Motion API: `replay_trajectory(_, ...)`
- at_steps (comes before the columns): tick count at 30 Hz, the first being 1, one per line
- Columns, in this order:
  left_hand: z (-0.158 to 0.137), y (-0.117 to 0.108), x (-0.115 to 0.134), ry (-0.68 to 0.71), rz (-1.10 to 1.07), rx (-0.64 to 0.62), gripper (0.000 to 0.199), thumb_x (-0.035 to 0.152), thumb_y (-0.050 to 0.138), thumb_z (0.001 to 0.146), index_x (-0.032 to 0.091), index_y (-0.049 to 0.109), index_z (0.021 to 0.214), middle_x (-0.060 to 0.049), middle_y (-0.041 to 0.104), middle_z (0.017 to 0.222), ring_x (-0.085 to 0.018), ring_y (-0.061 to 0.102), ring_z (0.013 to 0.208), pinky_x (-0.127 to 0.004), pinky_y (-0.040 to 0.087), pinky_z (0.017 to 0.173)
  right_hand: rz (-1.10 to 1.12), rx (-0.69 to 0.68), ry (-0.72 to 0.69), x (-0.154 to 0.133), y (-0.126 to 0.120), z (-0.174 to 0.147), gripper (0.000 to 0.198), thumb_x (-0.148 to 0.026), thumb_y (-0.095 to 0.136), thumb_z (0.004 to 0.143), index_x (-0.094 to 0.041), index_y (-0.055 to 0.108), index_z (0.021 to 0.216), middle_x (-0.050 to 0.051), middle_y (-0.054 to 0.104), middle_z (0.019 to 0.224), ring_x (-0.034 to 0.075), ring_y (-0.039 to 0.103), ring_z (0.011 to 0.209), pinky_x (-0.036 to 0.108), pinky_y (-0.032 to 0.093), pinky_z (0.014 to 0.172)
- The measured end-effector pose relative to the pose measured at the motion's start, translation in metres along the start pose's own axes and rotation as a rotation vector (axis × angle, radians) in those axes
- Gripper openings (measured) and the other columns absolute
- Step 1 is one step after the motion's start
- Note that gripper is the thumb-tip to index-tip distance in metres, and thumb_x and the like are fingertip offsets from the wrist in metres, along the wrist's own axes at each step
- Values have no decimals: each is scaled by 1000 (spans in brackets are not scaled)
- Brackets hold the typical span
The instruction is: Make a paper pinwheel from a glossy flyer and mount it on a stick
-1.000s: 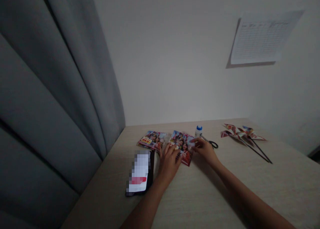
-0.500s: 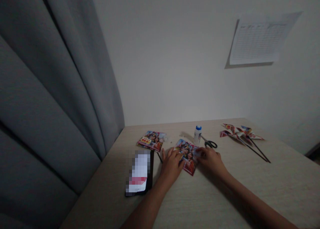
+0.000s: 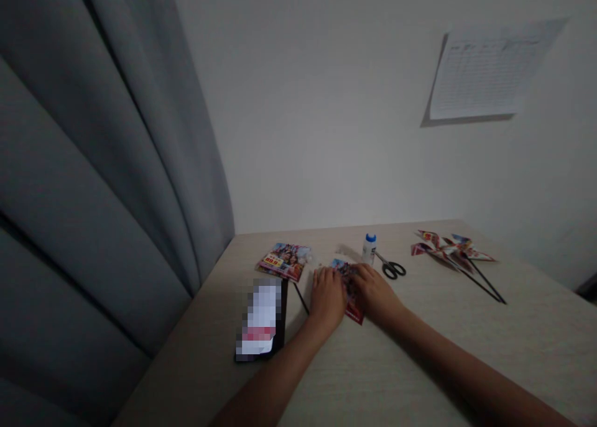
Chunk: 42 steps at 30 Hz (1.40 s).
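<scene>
A colourful printed sheet of paper (image 3: 355, 314) lies on the table between my hands, its middle mostly covered by them. My left hand (image 3: 328, 296) is closed at the left edge of the sheet, fingers curled down. From the other side, my right hand (image 3: 377, 295) grips the sheet with bent fingers; the fingertips are partly hidden. Just beyond the right hand stands a white glue bottle (image 3: 369, 252) with a blue cap. Scissors (image 3: 393, 269) with black handles lie beside the bottle.
A stack of printed paper (image 3: 284, 261) lies at the back left, with a dark thin stick (image 3: 301, 297) near it. A phone (image 3: 261, 318) with a blurred screen lies in front. Paper pinwheels (image 3: 450, 250) on dark sticks rest at the right. Behind stands a wall (image 3: 326, 135).
My left hand has drawn its spread fingers in at the sheet's edge. My right hand has moved left and forward over the sheet, so less of its print shows.
</scene>
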<state>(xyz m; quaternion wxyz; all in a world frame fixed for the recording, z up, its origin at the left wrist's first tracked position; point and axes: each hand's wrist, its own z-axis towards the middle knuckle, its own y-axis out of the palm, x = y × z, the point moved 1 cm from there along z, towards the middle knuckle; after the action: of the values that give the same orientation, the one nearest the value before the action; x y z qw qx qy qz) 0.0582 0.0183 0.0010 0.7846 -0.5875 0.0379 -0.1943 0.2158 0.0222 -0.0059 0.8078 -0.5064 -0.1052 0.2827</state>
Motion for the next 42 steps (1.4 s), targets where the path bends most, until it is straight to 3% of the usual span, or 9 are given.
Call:
replay_trajectory(6, -3, 22, 1, -23, 10, -57, 49, 25, 35, 103, 12, 48, 149, -14, 45, 159, -26, 39, 148, -47, 31, 124, 85, -51, -10, 9, 28, -11, 45, -15, 43, 98, -10, 54, 142, 18, 55, 148, 26, 50, 140, 47, 42, 118)
replay_trajectory(12, -8, 21, -12, 60, 21, -144, 57, 38, 29, 105, 16, 38, 157, -7, 33, 165, -25, 25, 155, -52, 21, 127, 19, -96, 22, 1, 26, -16, 51, -23, 42, 101, -9, 48, 149, 17, 49, 155, 26, 45, 145, 46, 40, 119)
replay_trajectory(21, -12, 21, -26, 114, 0, -117, 55, 39, 33, 103, 26, 39, 157, -4, 37, 164, -24, 27, 154, -54, 22, 126, -96, -187, 71, -1, 18, -23, 55, -37, 30, 107, -15, 37, 156, 13, 37, 162, 23, 36, 150, 50, 32, 122)
replay_trajectory(34, -19, 19, -28, -42, 51, -57, 58, 43, 29, 105, 17, 42, 155, -12, 34, 164, -28, 27, 154, -55, 22, 125, -114, -175, 180, 4, 23, -27, 63, -44, 32, 106, -6, 37, 155, 18, 34, 162, 27, 34, 151, 51, 33, 121)
replay_trajectory(42, -17, 14, -27, -40, 22, -11, 58, 43, 37, 103, 11, 48, 150, -16, 39, 161, -31, 28, 153, -53, 24, 125, -21, -123, 171, 11, 18, -22, 54, -22, 42, 98, -6, 48, 149, 20, 49, 154, 27, 46, 144, 48, 38, 120)
